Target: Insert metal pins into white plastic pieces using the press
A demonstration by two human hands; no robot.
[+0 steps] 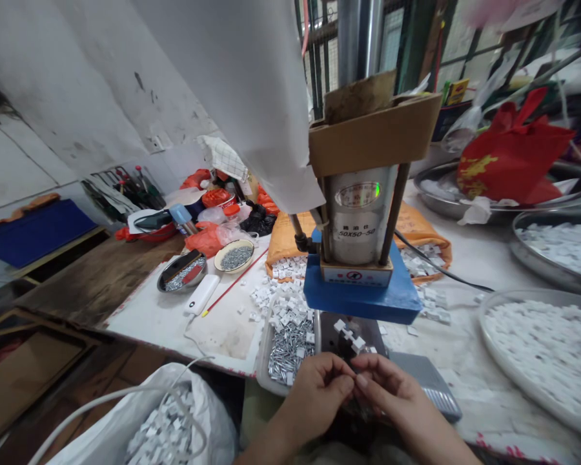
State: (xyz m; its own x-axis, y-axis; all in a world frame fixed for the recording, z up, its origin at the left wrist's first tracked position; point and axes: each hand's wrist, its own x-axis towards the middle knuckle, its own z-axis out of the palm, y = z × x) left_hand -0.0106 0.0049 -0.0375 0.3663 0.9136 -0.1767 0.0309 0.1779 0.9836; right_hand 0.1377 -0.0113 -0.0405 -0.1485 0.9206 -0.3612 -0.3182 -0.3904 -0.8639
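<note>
My left hand (317,391) and my right hand (390,387) meet fingertip to fingertip at the table's near edge, just below the press (363,226) with its blue base plate. The fingers pinch something small between them; it is too hidden to name. Right above my hands, a few small white plastic pieces (349,334) lie under the press. A clear tray of metal pins (290,349) mixed with white pieces sits beside my left hand.
Large metal pans of white pieces (542,355) stand at the right, with a red bag (508,158) behind them. A white sack of pieces (164,429) hangs at lower left. Two bowls of screws (235,257), a white power bank (202,294) and clutter sit at left.
</note>
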